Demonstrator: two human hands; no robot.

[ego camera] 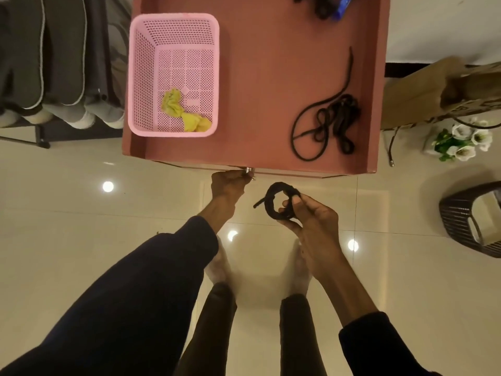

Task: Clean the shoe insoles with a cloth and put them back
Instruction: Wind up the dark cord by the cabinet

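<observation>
Fingers [291,203] of the right hand [314,218] grasp a coiled black shoelace [269,206] above the tiled floor [81,240], while the left hand [230,183], at 10 o'clock from it, pinches a small metal knob [249,170] on the front edge of the reddish table [257,77]. On the table, loose black laces [336,118] lie at 1 o'clock; the yellow cloth [179,109] sits crumpled in a pink basket [141,77] at 11 o'clock.

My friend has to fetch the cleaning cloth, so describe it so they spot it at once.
Start at the open reddish-brown drawer; at its left stands a pink perforated basket. In the basket's near right corner lies a crumpled yellow cloth, the only yellow thing there, unlike the black shoelaces tangled at the drawer's right.
</observation>
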